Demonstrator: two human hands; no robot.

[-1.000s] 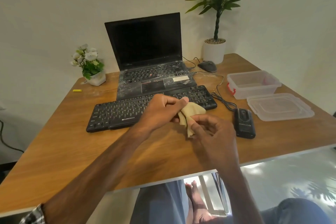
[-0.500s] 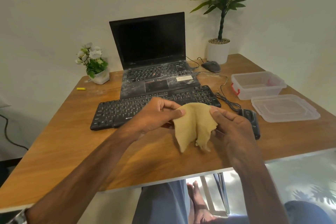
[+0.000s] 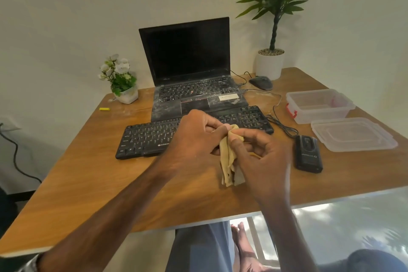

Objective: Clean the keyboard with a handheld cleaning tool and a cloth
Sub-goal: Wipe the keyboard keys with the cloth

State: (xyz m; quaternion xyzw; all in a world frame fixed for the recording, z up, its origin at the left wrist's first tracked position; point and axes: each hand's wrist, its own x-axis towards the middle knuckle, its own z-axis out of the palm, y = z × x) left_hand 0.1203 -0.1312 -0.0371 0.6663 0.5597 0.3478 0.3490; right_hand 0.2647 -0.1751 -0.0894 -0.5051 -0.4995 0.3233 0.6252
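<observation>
Tan cloth (image 3: 227, 161), pinched by left hand (image 3: 194, 137), right hand (image 3: 262, 161), ZEBRON keyboard (image 3: 150, 137)

I see the left hand (image 3: 194, 137) and the right hand (image 3: 262, 161) both pinching a tan cloth (image 3: 227, 161) at its top, and the rest of it hangs bunched below the fingertips. Just beyond the fingers lies the black keyboard (image 3: 150, 137) on the wooden table (image 3: 88, 172), its middle hidden behind the left knuckles. To the right of the right hand's fingers, apart from them, a black handheld cleaning tool (image 3: 308, 154) lies flat.
</observation>
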